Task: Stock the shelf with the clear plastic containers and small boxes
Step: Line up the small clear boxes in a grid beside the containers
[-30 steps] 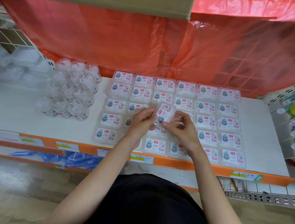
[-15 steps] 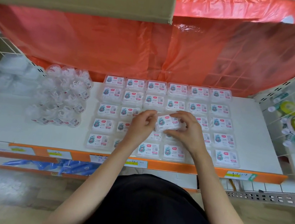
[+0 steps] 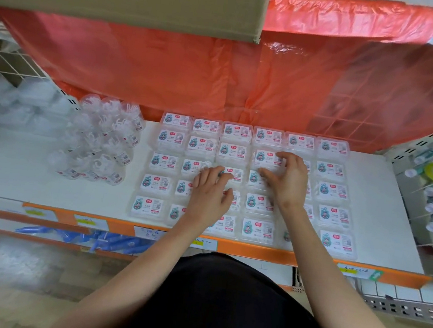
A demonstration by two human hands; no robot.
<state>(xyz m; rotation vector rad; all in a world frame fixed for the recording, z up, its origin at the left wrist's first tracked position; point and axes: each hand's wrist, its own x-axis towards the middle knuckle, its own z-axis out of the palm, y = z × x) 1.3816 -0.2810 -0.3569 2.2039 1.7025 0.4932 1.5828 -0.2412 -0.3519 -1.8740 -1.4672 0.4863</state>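
The small box (image 3: 234,173) we held up between both hands has come down into the third row of labelled boxes (image 3: 256,227) on the shelf (image 3: 18,169), where our left hand (image 3: 210,194) and right hand (image 3: 286,182) now press with loose, spread fingers, gripping nothing, so we judge it stocked.

Small boxes (image 3: 236,174) partly hidden beneath left hand (image 3: 210,194) and right hand (image 3: 288,182)

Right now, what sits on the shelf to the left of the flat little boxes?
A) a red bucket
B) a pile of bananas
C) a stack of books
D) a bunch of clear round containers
D: a cluster of clear plastic containers stands on the white shelf, left of the grid of small boxes.
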